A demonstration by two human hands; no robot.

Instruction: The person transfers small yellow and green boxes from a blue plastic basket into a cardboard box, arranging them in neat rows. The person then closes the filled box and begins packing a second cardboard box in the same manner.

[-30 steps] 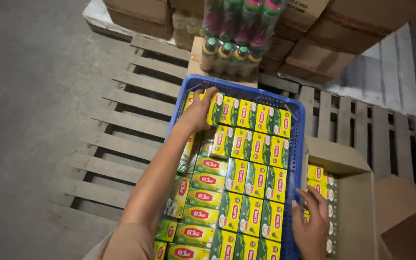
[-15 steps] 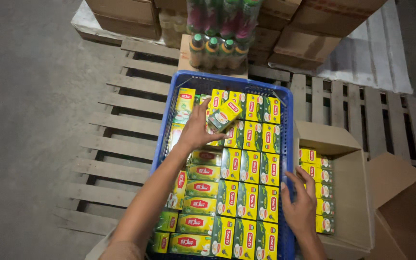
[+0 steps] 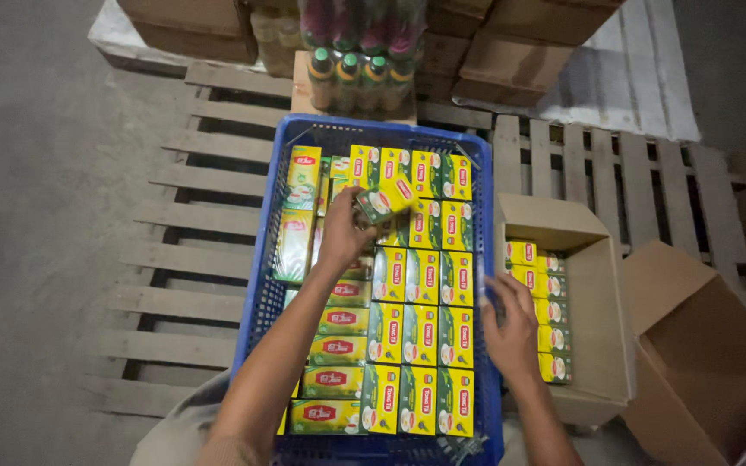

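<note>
A blue plastic crate [image 3: 256, 285] sits on a wooden pallet, packed with several yellow-and-green small boxes. My left hand [image 3: 343, 235] is over the crate's upper middle, gripping one such box [image 3: 383, 198] lifted and tilted above the rows. My right hand [image 3: 509, 324] rests on the crate's right rim with fingers spread, holding nothing. Beside it stands an open cardboard carton [image 3: 597, 293] with a column of the same small boxes [image 3: 539, 306] along its left side.
The wooden pallet [image 3: 192, 224] lies on a grey concrete floor. Shrink-wrapped bottles with green caps [image 3: 357, 73] and stacked brown cartons [image 3: 511, 34] stand beyond the crate. Another open, empty carton [image 3: 710, 362] lies at the right.
My left hand pulled a box out of the crate's far row and lifted it back toward the middle. My right hand slid from the carton onto the crate's right rim.
</note>
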